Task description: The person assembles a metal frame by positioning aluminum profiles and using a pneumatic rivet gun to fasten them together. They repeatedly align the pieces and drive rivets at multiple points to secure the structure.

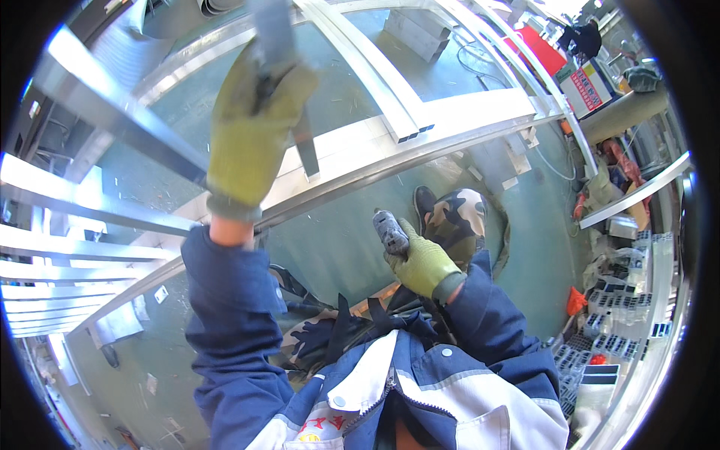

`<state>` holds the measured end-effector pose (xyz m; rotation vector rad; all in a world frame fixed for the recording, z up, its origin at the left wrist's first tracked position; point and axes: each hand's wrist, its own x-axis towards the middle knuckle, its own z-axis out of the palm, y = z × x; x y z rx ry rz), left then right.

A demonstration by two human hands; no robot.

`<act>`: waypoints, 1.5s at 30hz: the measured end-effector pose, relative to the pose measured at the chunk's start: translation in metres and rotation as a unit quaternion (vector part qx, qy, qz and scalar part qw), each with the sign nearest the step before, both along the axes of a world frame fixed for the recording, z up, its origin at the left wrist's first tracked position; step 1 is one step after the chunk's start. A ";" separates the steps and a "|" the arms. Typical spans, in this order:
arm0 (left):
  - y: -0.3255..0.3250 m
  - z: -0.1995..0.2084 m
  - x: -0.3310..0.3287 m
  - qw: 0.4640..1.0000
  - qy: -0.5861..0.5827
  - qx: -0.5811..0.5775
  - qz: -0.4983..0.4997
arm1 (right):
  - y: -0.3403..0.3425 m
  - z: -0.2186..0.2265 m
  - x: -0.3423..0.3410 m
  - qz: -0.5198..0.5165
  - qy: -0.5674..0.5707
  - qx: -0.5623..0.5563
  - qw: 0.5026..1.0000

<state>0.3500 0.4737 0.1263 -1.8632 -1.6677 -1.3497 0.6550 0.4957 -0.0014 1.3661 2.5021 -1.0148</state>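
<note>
My left hand, in a yellow-green work glove, is raised over the frame at the upper left. Its fingers close round a metal bar that is smeared by motion. A narrow strip of metal shows below the fingers, above the white beam; I cannot tell if it is the same piece. My right hand, gloved alike, is low by my knee. It is wrapped round a dark grey, drill-like power tool, its tip pointing away from me. The tool is apart from the frame.
A long white metal beam crosses in front of me, with paired profiles lying on it. Several parallel bars stretch out at left. Stacked hollow profiles lie at right. Farther off, a person is near a red panel.
</note>
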 end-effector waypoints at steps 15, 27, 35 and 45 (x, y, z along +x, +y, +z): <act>0.100 -0.146 0.089 0.921 -0.300 -0.228 0.095 | 0.076 -0.126 0.011 -0.049 0.022 -0.240 0.969; 0.190 -0.178 0.026 0.783 -0.458 -0.416 0.060 | 0.125 -0.142 0.025 0.010 0.027 -0.229 0.973; 0.175 -0.169 0.012 0.746 -0.561 -0.357 0.037 | 0.154 -0.155 0.039 0.088 -0.002 -0.238 0.967; 0.135 -0.122 0.047 0.803 -0.555 -0.216 0.007 | 0.144 -0.131 0.020 0.092 -0.030 -0.318 0.943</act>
